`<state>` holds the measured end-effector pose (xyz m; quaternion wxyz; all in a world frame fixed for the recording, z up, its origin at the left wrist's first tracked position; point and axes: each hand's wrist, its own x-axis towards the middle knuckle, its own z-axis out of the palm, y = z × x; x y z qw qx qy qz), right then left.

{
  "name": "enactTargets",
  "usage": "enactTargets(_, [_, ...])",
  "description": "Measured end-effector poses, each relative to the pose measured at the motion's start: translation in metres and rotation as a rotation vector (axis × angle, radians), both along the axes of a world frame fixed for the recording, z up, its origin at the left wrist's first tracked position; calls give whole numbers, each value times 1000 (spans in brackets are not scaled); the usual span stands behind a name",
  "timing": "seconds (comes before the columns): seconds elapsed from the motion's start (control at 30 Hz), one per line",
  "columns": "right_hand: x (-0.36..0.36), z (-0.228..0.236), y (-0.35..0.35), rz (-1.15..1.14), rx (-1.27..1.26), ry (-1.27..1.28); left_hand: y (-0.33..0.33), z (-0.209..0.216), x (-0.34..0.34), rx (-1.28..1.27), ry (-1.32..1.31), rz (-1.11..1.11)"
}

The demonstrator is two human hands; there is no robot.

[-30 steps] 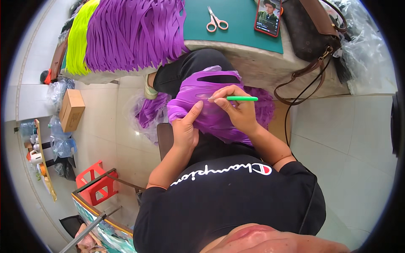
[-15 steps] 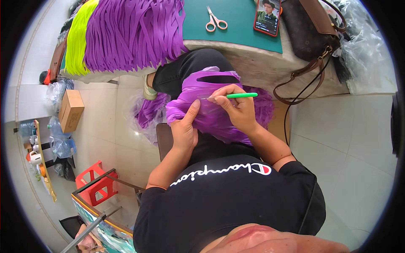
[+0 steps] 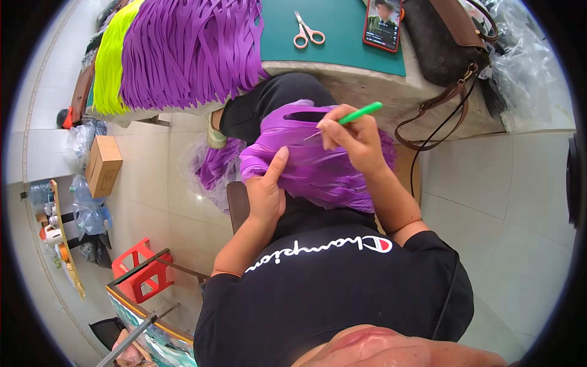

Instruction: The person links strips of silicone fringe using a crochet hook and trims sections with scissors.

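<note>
We press our left hand [image 3: 267,194] flat on the soft, floppy purple strip bundle [image 3: 318,165]; our right hand [image 3: 354,137] pinches a thin green-handled pick [image 3: 351,115]. It looks light and bendy.

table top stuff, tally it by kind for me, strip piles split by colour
Purple strip pile: 1
Yellow-green strip pile: 1
Scissors: 1
Phone: 1
Brown handbag: 1
Clear plastic bag heap: 1
Total: 6, all on or at the table with the green mat. The single strips are too many to count.
</note>
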<state>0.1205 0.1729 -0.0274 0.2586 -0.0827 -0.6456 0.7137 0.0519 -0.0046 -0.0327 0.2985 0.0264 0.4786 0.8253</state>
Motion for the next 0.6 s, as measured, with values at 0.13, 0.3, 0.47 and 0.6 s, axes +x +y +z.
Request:
enactTargets(0.13, [-1, -4, -10, -27, 142, 140, -1, -6, -1, 23, -67, -16])
enactTargets(0.3, [-14, -8, -25, -166, 722, 175, 3, 1, 3, 56, -28, -10])
enactTargets(0.47, [-13, -14, -26, -112, 756, 191, 0, 2, 6, 32, 85, 10])
enactTargets(0.6, [-17, -7, -19, -142, 878, 237, 2, 2, 7, 9, 63, 16])
